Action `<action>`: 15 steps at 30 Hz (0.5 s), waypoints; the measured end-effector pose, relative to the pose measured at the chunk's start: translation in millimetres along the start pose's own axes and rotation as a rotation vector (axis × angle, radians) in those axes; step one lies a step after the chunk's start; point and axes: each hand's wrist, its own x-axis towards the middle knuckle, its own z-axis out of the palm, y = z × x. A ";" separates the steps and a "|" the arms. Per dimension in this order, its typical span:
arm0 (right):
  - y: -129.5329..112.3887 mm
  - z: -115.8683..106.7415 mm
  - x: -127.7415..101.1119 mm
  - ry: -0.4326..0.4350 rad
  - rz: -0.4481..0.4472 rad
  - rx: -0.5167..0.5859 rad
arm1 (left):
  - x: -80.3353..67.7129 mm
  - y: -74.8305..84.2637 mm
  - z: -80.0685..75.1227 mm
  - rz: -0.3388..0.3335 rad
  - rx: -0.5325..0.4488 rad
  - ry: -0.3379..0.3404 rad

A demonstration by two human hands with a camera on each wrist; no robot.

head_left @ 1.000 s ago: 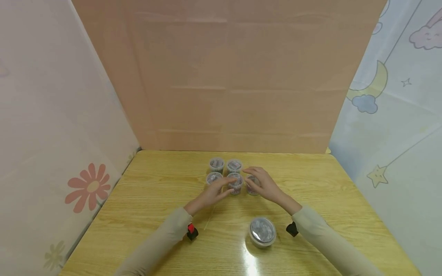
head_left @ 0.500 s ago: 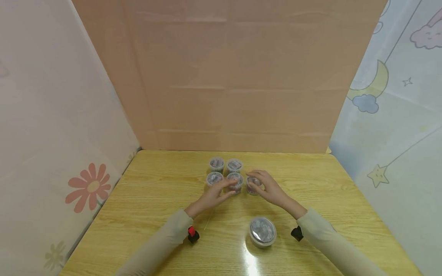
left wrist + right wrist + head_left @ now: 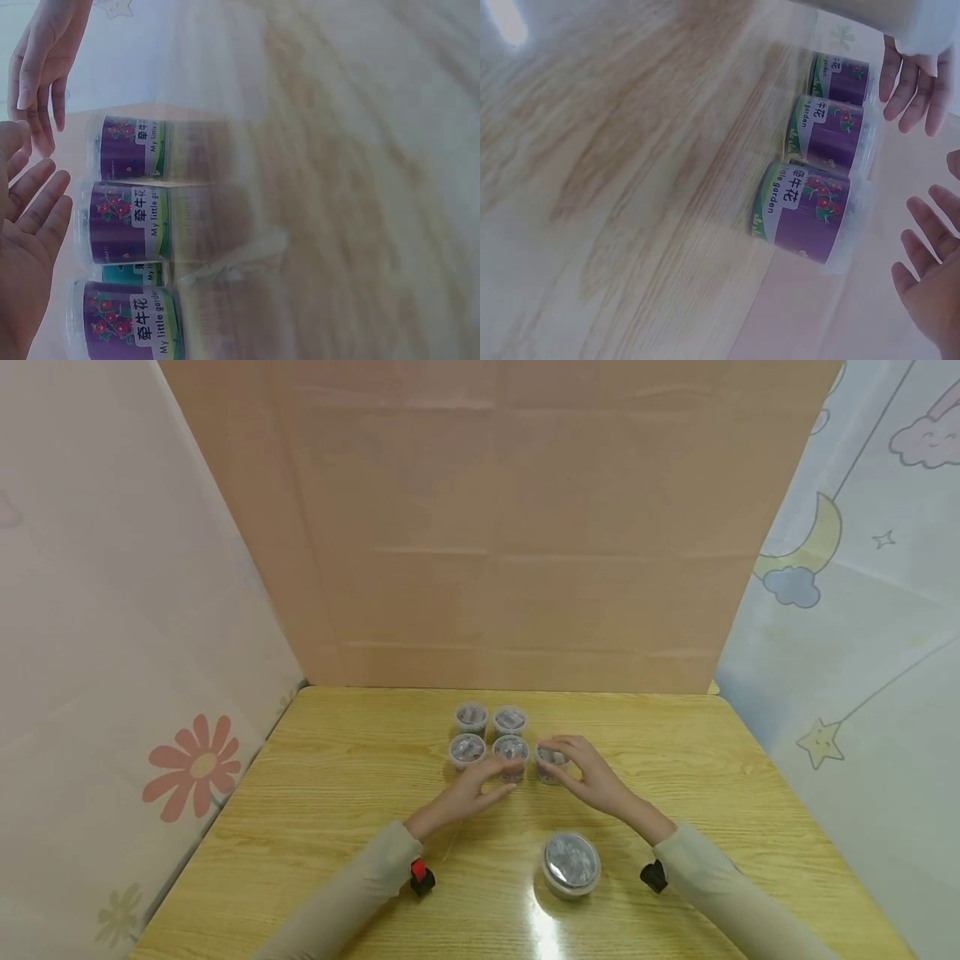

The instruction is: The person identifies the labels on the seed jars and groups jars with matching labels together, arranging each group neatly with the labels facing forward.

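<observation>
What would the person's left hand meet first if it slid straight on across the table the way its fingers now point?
Most likely the middle cup of the near row. The left hand lies open, its fingers aimed up and to the right at that cup and close to it. Whether they already touch cannot be told.

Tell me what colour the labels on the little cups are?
Purple with red flowers and a green strip, on the little cups. The right wrist view shows it best.

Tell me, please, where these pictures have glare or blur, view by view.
Head view: sharp, with a bright glare streak on the table in front of the large tub, and walls bent as by a wide lens. Left wrist view: the purple-labelled cups are readable, but the wood to their right is smeared and washed out. Right wrist view: hazy, with a glare spot at the top left corner.
</observation>
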 end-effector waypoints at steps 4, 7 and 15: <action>-2.5 -0.2 -3.0 -0.019 -0.003 0.018 | -2.0 0.6 3.7 -0.004 -0.019 -0.015; -4.6 -0.2 -4.1 -0.025 -0.007 0.019 | -4.0 1.5 6.4 -0.012 -0.045 -0.018; -4.3 -0.7 -7.4 -0.038 0.008 0.031 | -6.8 6.0 12.3 -0.073 -0.096 -0.031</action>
